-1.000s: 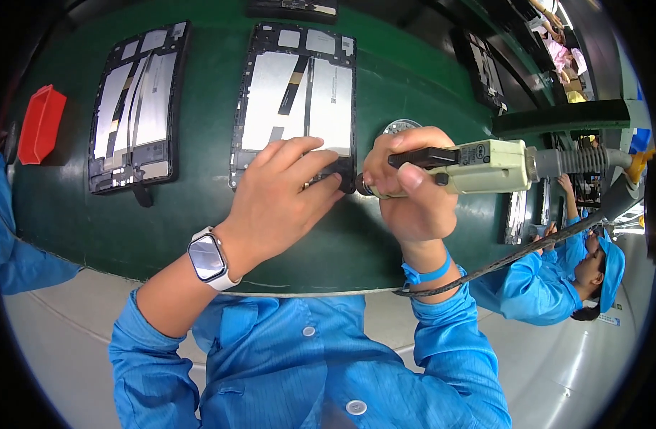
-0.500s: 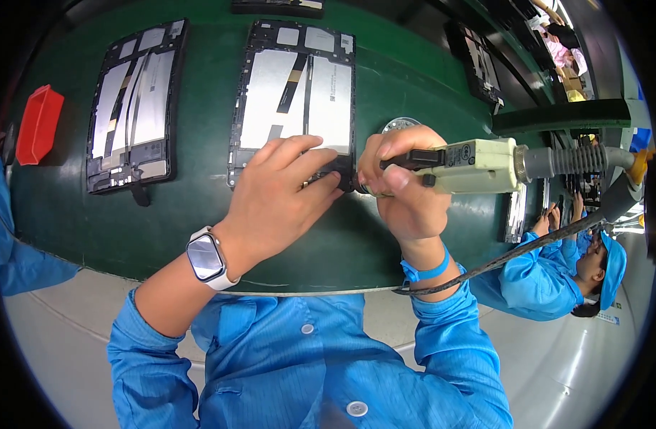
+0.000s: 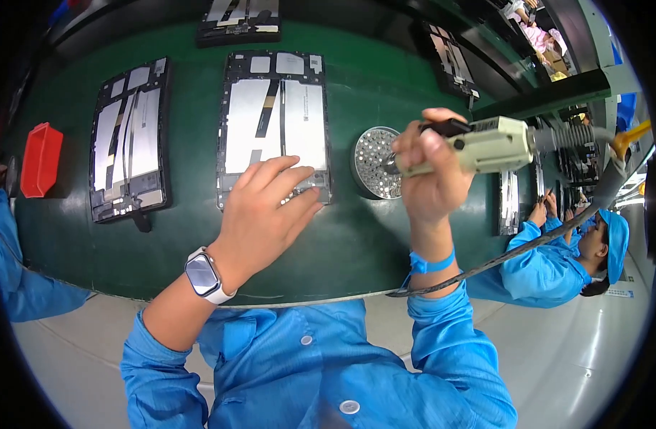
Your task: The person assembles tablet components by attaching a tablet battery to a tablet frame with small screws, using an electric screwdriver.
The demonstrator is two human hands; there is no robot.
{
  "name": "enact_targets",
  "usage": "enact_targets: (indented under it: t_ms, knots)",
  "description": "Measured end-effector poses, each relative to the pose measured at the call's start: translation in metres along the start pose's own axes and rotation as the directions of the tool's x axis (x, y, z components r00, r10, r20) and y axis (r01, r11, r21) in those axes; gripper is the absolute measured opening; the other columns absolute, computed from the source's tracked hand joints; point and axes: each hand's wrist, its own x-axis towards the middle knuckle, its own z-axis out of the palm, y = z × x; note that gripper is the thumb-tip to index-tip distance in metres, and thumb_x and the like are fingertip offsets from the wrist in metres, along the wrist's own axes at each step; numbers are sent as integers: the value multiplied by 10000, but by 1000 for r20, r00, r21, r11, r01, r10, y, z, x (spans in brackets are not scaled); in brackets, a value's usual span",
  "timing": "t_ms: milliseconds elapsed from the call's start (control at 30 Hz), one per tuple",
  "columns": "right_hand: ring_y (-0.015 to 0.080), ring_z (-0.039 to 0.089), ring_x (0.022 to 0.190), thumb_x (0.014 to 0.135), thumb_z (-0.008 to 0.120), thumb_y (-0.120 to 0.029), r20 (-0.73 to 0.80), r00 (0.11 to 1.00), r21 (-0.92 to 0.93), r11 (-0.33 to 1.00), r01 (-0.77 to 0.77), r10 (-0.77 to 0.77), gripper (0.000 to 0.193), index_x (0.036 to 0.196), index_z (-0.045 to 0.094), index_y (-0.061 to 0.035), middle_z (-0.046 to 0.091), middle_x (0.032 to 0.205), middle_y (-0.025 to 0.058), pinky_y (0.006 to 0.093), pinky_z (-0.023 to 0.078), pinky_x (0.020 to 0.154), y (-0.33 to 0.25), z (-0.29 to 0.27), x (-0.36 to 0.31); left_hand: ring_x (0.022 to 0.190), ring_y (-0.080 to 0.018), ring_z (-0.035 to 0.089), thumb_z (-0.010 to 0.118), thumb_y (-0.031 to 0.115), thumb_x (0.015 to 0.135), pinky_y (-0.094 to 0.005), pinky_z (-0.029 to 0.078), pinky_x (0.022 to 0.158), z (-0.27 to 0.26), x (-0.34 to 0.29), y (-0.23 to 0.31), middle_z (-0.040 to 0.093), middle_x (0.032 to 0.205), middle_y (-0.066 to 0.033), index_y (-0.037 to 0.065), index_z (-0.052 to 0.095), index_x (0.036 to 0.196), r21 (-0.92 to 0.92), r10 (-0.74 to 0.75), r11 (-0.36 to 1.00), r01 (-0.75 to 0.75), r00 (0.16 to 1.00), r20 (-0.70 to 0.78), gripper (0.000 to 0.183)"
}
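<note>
My left hand point(image 3: 260, 214) lies on the lower end of an opened tablet point(image 3: 306, 136), fingers stretched over its bottom strip. The tablet shows a black frame, silvery battery panels and dark flat cables. My right hand point(image 3: 442, 182) grips a pale green electric screwdriver point(image 3: 503, 146), held nearly level, with its thick cable leading off to the right. The screwdriver's front end is over the right side of a round metal dish point(image 3: 371, 154) dotted with holes or small screws. Whether its tip touches the dish, I cannot tell.
Another opened tablet point(image 3: 135, 129) lies to the left, beyond it a red bin point(image 3: 42, 161). More tablets lie at the far edge point(image 3: 239, 21) and far right point(image 3: 449, 61). A co-worker in blue point(image 3: 549, 264) sits at the right; a blue sleeve point(image 3: 28, 264) shows at the left.
My right hand has lifted the screwdriver from the tablet's lower right corner and carried it right to the round dish. My left hand stays on the tablet. The view has shifted somewhat.
</note>
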Motion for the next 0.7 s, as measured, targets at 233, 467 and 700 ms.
enact_targets:
  t_ms: [233, 467, 700]
  knots:
    - [140, 547, 531, 787, 685, 1, -92, 995, -28, 999, -36, 33, 176, 946, 622, 42, 607, 727, 78, 273, 434, 494, 28, -10, 13, 1112, -290, 599, 773, 149, 768, -420, 490, 870, 0, 3, -2, 662, 1113, -70, 74, 725, 916, 28, 12, 1000, -12, 1000, 24, 172]
    - [151, 494, 500, 829, 627, -58, -69, 997, -173, 984, -49, 37, 170, 965, 605, 40, 525, 599, 58, 327, 456, 526, 31, -15, 14, 1108, -293, 600, 775, 144, 768, -421, 489, 867, 1, 3, -1, 663, 1117, -72, 69, 721, 914, 18, 20, 1000, -20, 1000, 23, 172]
    - [154, 491, 505, 831, 623, -64, -61, 998, -169, 985, -38, 28, 167, 960, 599, 39, 513, 599, 49, 328, 450, 520, 31, -14, 13, 1116, -301, 597, 770, 140, 771, -422, 488, 870, -1, 2, -2, 663, 1119, -85, 61, 723, 925, -4, 14, 1000, -14, 1000, 25, 180]
